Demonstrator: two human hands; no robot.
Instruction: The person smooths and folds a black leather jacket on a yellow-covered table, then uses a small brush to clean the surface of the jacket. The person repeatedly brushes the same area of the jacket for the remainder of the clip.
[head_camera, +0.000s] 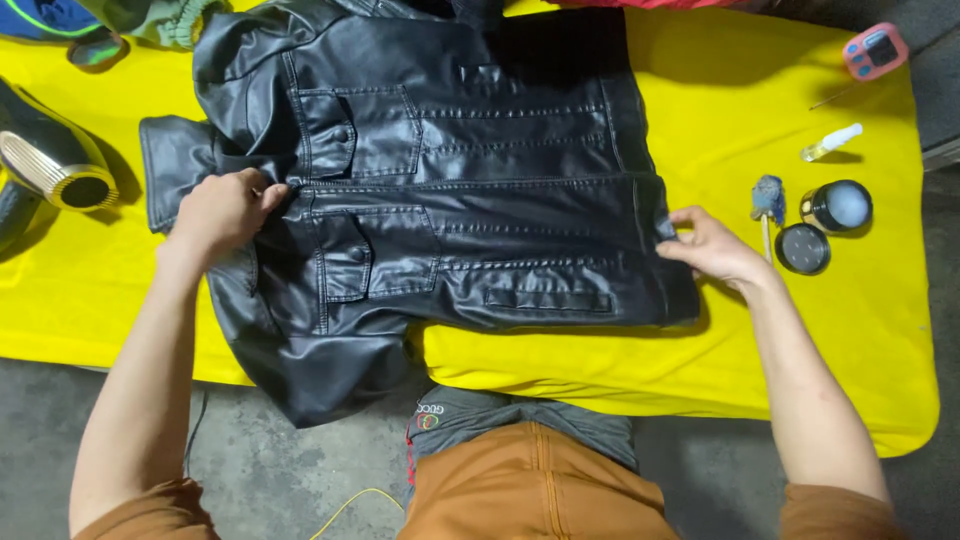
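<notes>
The black leather jacket (450, 190) lies front-up across the yellow cloth-covered table (800, 330), one sleeve hanging over the near edge. The left hand (222, 210) grips the collar end, fingers closed on it; the right hand (712, 248) pinches the hem. Pulling both ends evenly apart should keep the front placket straight and flat
</notes>
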